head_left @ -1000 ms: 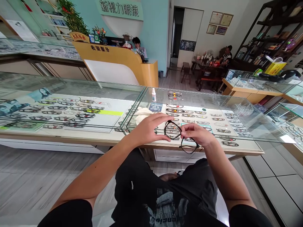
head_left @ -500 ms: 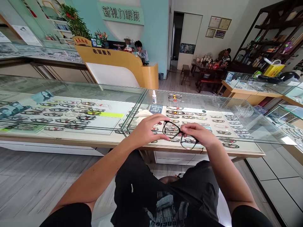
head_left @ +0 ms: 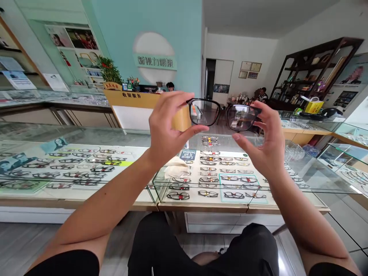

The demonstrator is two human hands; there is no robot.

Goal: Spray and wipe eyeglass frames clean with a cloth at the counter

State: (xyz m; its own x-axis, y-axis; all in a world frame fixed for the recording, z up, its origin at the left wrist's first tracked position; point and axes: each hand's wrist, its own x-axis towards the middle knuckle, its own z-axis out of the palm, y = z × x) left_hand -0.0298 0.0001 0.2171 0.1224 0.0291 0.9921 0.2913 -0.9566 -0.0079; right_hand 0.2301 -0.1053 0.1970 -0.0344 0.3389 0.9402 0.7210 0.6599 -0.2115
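A pair of black-framed eyeglasses is held up in front of me above the glass display case, its clear lenses facing me. My left hand grips the left end of the frame, fingers on top and thumb below the lens. At the other end, my right hand has its fingers behind the right corner, with the thumb under the lens. A crumpled pale cloth lies on the case below my left hand. Behind that hand a white spray bottle shows only in part.
The glass display case stretches across in front of me with rows of eyeglasses inside. Beyond it stands a cashier counter with a person behind. Another person is near a dark shelf. A yellow bag sits at the right.
Both hands have risen with the eyeglasses from low over the case to about head height. The frame has turned level, and my right hand has moved from its middle to its right end. The view has tilted up.
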